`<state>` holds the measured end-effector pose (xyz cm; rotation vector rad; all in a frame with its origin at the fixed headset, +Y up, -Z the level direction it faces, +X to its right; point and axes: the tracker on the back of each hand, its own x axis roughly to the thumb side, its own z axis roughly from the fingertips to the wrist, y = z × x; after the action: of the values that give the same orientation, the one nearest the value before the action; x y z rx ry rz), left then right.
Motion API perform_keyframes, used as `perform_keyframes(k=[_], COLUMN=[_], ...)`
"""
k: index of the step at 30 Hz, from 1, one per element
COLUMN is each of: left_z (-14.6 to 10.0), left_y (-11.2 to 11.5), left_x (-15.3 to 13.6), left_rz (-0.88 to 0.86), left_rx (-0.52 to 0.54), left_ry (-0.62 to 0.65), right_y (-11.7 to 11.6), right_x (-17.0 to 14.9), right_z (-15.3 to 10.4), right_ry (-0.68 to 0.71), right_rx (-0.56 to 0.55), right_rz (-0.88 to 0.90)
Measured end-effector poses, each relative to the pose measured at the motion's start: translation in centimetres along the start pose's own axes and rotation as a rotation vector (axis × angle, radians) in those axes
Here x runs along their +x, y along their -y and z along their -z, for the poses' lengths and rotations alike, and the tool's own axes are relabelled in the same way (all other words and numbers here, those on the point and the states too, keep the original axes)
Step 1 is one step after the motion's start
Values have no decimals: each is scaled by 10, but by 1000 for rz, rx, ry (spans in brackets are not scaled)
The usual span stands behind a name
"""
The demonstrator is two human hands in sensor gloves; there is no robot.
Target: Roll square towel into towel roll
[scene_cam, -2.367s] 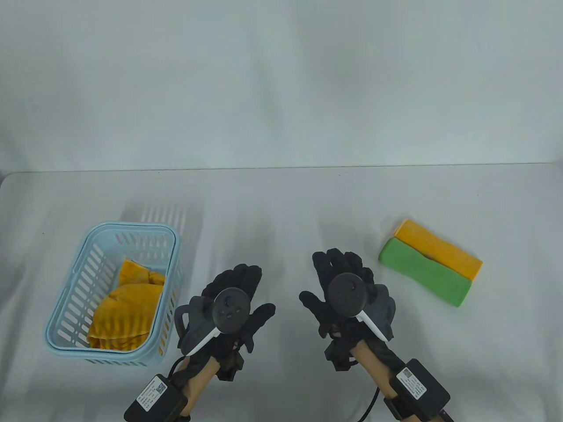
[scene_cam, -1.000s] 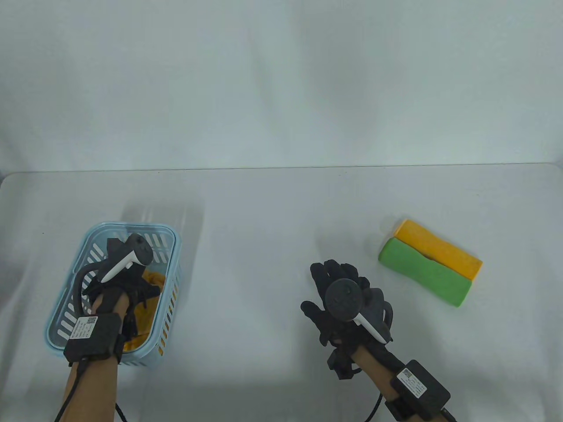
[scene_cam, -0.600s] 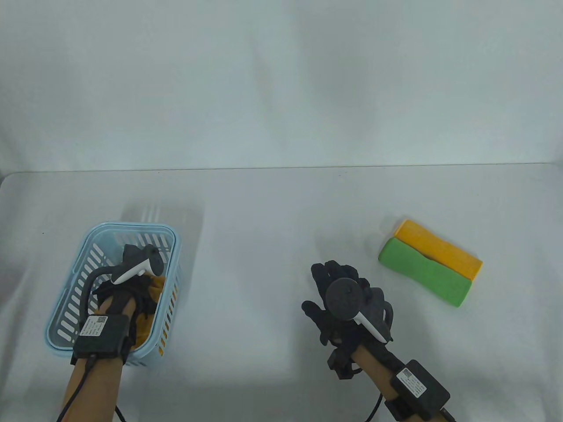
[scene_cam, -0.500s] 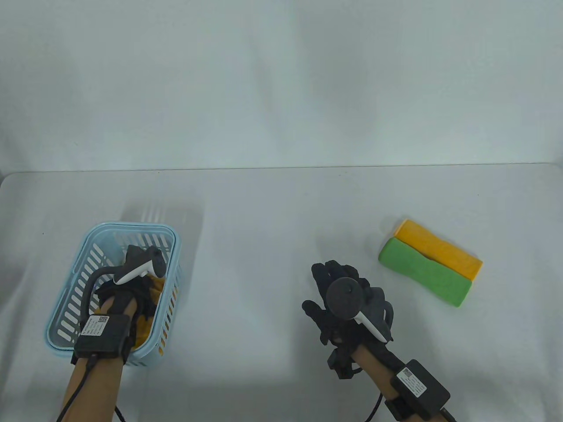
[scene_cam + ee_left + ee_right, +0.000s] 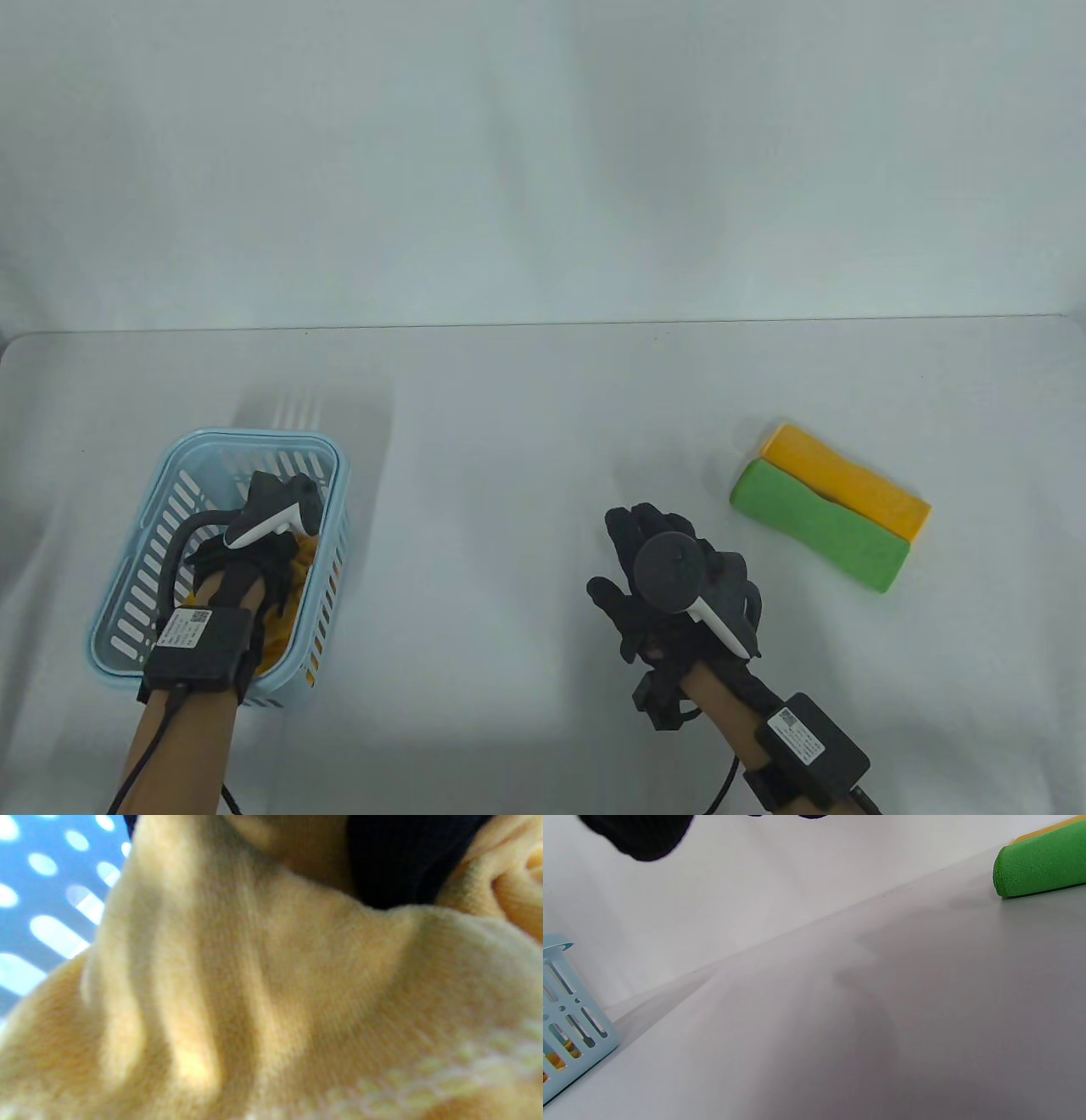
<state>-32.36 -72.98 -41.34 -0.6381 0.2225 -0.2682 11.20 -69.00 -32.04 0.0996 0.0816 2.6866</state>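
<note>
A left hand (image 5: 254, 556) in a black knit sensor glove was seen reaching down into a pale blue slotted plastic basket (image 5: 178, 463) at the near left of the white cloth-covered table (image 5: 509, 424). Inside the basket a crumpled orange square towel (image 5: 284, 594) lay, largely hidden beneath the hand. In the left wrist view the towel (image 5: 271, 993) filled the frame as soft, ribbed fleece gathered into folds, with a dark gloved finger (image 5: 403, 861) pressed into it at the top edge; whether the fabric was actually pinched could not be told. The right hand (image 5: 670, 586) was held flat near the middle of the table, palm down, fingers spread and relaxed, nothing held. To the far right two finished rolls were laid touching side by side: a green towel roll (image 5: 819, 526) of nubbly pile on the nearer side and an orange towel roll (image 5: 848, 480) behind it, both tight, rounded oblongs set at a slant.
</note>
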Motion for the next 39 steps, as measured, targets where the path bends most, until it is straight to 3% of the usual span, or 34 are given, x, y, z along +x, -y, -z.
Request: perform_keyframes(k=[7, 14, 28, 33, 39], left_z=[-7, -30, -129, -166, -204], left_y=[-12, -36, -114, -140, -166], left_x=[-9, -31, -80, -83, -67], left_rz=[-68, -214, -571, -680, -804], left_rx=[116, 250, 614, 743, 844], left_ry=[-28, -79, -55, 39, 212], right_y=[3, 6, 11, 12, 11], right_x=[-3, -8, -11, -13, -14], right_z=[2, 4, 3, 3, 4], right_ry=[-14, -37, -51, -54, -66], right_rx=[-3, -3, -15, -23, -18], right_rz=[25, 51, 84, 100, 98])
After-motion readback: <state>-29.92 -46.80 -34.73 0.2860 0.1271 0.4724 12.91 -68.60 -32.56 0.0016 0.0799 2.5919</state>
